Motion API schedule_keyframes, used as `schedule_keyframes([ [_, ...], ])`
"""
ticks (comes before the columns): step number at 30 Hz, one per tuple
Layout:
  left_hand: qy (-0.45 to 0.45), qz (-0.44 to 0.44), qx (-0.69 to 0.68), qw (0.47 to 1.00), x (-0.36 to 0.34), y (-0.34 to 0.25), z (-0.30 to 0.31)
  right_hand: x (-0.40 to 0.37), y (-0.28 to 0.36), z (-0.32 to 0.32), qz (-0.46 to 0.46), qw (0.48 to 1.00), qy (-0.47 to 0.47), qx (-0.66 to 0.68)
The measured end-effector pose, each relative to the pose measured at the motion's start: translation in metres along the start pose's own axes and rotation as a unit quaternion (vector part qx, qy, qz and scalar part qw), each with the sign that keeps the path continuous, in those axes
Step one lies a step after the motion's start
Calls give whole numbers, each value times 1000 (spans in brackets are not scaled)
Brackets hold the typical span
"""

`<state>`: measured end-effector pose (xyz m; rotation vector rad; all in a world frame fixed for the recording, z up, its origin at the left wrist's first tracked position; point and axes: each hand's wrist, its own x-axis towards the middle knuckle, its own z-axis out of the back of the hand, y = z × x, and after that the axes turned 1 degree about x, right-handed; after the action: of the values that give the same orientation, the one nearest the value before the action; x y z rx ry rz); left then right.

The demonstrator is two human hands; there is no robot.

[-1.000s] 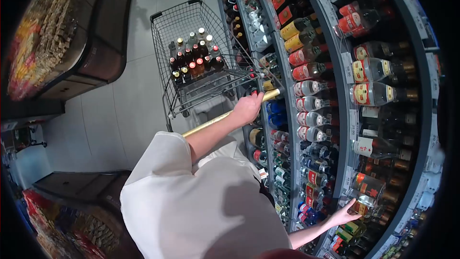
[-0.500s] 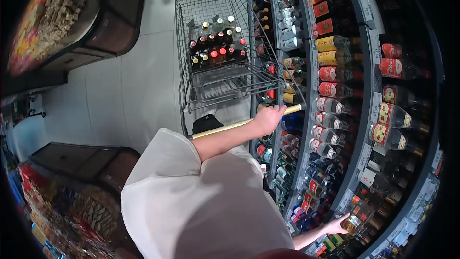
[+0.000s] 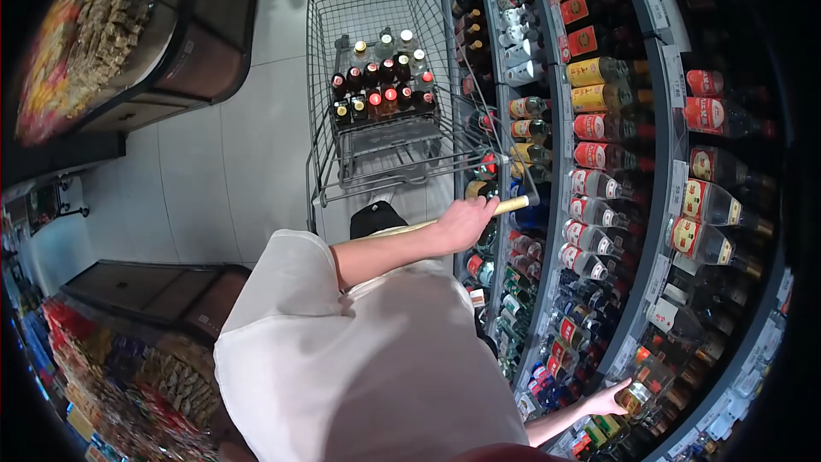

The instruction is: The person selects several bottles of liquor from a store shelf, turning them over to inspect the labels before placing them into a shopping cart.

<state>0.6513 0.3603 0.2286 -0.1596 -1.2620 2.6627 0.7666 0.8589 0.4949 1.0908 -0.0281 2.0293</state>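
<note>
My left hand point(image 3: 464, 224) is wrapped round the yellow handle point(image 3: 513, 204) of a wire shopping cart point(image 3: 329, 154), near the handle's right end. Several dark and clear bottles point(image 3: 382, 77) with red, white and gold caps stand grouped inside the cart. At the lower right, my right hand point(image 3: 609, 399) reaches to the shelf, its fingers closed about the lower part of a clear bottle with amber liquid point(image 3: 634, 397). That bottle lies among others on the shelf, and some of my fingers are hidden behind it.
Shelves of liquor bottles point(image 3: 599, 130) run along the right, with price tags point(image 3: 674, 77) on their edges. On the left are two display bins point(image 3: 158, 287), point(image 3: 205, 60) heaped with packaged goods. Pale floor tiles point(image 3: 188, 162) lie between the bins and the cart.
The cart and my left hand on its handle have shifted slightly left in view, the cart turning a little. My right hand stays at the same bottle, with little movement.
</note>
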Motion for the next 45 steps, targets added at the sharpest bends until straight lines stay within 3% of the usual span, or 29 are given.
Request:
schedule_keyframes([
  [19,54,-13,-64,996,-39,8,19,-5,-4,-2,-14,999,30,-10],
  [22,44,-50,-98,993,-37,14,15,-1,-12,-3,-9,1000,24,-8],
  [33,47,-68,-6,997,-39,10,28,4,-17,-7,-45,997,31,-56],
  [42,26,-85,0,996,-38,12,21,-10,7,1,-30,998,43,-29],
  [45,36,-63,-42,996,-40,13,23,0,-20,-11,-15,998,0,-59],
])
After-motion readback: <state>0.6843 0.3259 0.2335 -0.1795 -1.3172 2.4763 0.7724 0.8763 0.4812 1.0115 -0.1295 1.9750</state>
